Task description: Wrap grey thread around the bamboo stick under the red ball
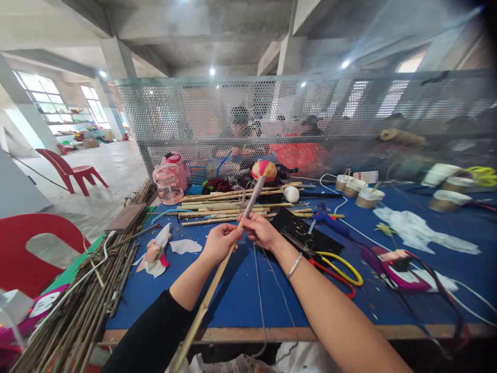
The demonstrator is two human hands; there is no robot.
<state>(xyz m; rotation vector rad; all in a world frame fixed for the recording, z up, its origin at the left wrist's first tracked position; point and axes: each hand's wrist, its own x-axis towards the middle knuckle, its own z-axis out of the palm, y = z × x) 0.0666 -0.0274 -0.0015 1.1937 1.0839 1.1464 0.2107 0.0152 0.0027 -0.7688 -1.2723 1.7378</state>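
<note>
A long bamboo stick [209,296] slants up from the lower edge through both hands. My left hand [220,241] is closed round it. Just above, my right hand [259,231] pinches the stick where a grey wrapping [254,198] begins. At its far end sits a rounded head [264,170] in yellow, red and pink. Grey cord [259,290] hangs from the hands over the table edge; its upper part is hidden by the fingers. Scissors [337,268] with yellow and red handles lie right of my right forearm, and fabric scraps [154,251] lie left of my left hand.
Several bamboo sticks [217,210], a white ball [291,194] and a blue glue gun [324,216] lie on the blue table [233,311]. Brown twigs [89,305] are stacked left. Small pots [368,197] stand right. A perforated screen [174,114] separates people behind.
</note>
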